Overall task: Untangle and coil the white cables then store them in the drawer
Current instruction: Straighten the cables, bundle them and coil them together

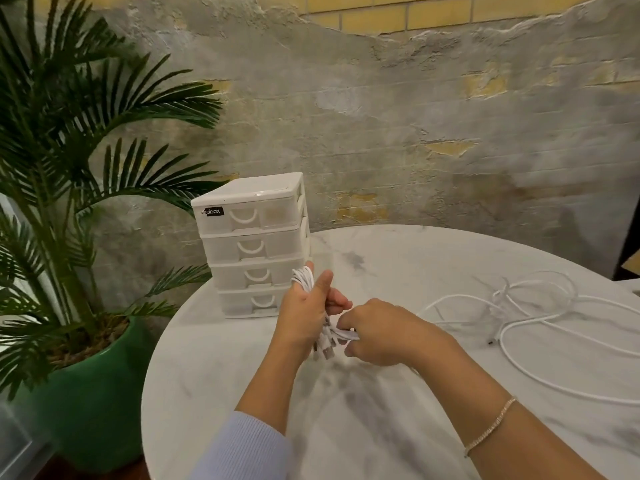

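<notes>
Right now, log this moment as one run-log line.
left hand grips coiled cable | right hand wraps its end | loose cables on table | drawers closed

drawer unit (254, 245) on table (398, 427), far left | loose cables (540, 313) right | plant (69, 168) left of table

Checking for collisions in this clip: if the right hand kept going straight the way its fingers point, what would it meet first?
The right hand points leftward at the coiled cable gripped in the left hand; it already pinches the coil's lower end. Beyond that, probably the drawer unit, though depth is unclear.
</notes>
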A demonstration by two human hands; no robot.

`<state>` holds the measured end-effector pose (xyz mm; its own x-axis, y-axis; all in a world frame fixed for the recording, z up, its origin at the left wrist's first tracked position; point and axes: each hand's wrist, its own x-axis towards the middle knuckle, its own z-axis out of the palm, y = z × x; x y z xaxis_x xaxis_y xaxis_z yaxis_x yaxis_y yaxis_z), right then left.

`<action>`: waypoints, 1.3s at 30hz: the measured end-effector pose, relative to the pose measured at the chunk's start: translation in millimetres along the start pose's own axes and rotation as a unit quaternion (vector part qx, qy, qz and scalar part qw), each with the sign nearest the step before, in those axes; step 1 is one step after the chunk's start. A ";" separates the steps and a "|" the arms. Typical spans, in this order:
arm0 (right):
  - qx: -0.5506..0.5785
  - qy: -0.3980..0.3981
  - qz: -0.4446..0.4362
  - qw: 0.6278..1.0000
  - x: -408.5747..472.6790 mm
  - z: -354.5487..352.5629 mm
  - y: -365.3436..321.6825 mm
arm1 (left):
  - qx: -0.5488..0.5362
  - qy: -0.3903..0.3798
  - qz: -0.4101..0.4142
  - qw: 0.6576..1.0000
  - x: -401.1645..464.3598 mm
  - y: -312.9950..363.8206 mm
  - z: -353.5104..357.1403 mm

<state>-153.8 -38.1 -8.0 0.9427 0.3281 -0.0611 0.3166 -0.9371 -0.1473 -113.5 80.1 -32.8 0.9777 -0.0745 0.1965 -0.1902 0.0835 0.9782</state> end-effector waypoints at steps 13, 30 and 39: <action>0.071 0.038 -0.020 0.997 -8.3 -13.0 12.8 | 0.435 -0.034 0.082 0.896 -2.2 1.0 12.3; 0.149 0.152 0.014 0.977 -18.3 -33.6 63.5 | 0.188 -0.238 -0.054 0.951 -17.5 5.5 8.4; -0.110 0.341 0.158 0.920 12.5 -88.7 126.0 | 0.149 -0.242 -0.085 0.955 -15.2 9.5 -0.5</action>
<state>-92.7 -162.7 60.3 0.8147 -0.0451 0.5781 -0.0408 -0.9990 -0.0204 -130.2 82.5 -26.4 0.8546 -0.5185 -0.0290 -0.1204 -0.2521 0.9602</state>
